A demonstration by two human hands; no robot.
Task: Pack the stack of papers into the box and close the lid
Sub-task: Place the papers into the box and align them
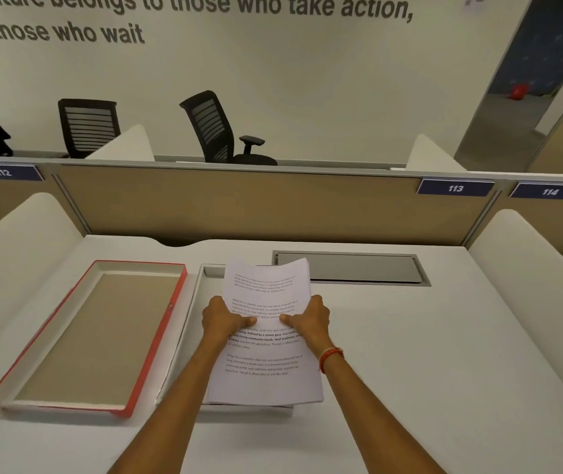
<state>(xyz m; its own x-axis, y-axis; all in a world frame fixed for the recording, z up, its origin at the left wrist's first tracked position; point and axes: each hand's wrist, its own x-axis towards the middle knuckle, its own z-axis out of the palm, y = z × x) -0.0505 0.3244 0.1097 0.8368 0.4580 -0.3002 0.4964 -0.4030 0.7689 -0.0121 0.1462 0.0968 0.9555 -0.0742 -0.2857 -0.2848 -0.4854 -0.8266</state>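
In the head view, both hands hold the papers [266, 367] above the desk [444, 354]. The left hand [223, 319] grips the left edge of the stack, with the thumb pressed on the top sheet and the other fingers hidden under it. The right hand [311, 318] grips the right edge in the same way, thumb on top. A red thread band [330, 358] goes around the right wrist. The two thumbs nearly meet in the middle of the page.

The top sheet shows several short blocks of printed text, too small to read fully. The far end of the stack bends up a little and is wavy. The near end lies low, over the near edge of the box.

The box [184, 336] is white and open, and it lies directly under the papers, so most of it is hidden. Only its left wall and far left corner show. I cannot tell if the stack already touches the bottom of the box.

The lid [167, 340] lies just beside the box, on its left, turned with the inside up. It has red outer walls and a brown cardboard inside.

Behind the papers, a grey cable hatch [352, 268] is set into the desk. A brown partition [239, 203] closes the far side of the desk, and black chairs [218, 131] stand beyond it.
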